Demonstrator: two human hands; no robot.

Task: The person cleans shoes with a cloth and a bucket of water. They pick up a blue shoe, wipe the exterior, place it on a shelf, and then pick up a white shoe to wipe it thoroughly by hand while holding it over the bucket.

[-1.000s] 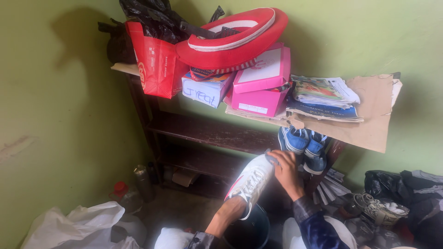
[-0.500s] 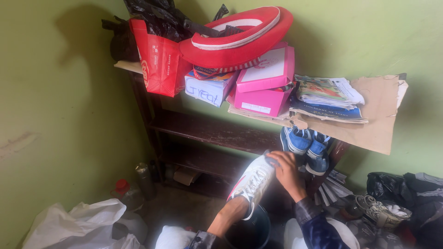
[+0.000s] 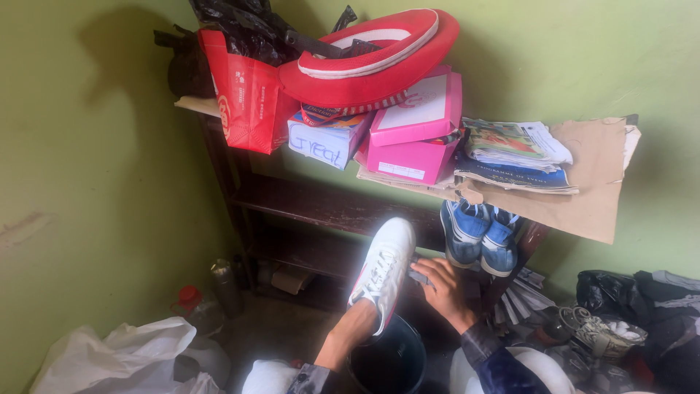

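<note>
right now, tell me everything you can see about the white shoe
The white shoe is a low lace-up sneaker with white laces and a red-pink edge along the sole. Its upper looks smooth, like leather or synthetic. It is held toe-up, tilted toward the dark wooden shelf, above a dark bucket. The left hand is pushed inside its opening, and the right hand presses a small grey thing, too unclear to name, against its side.
</note>
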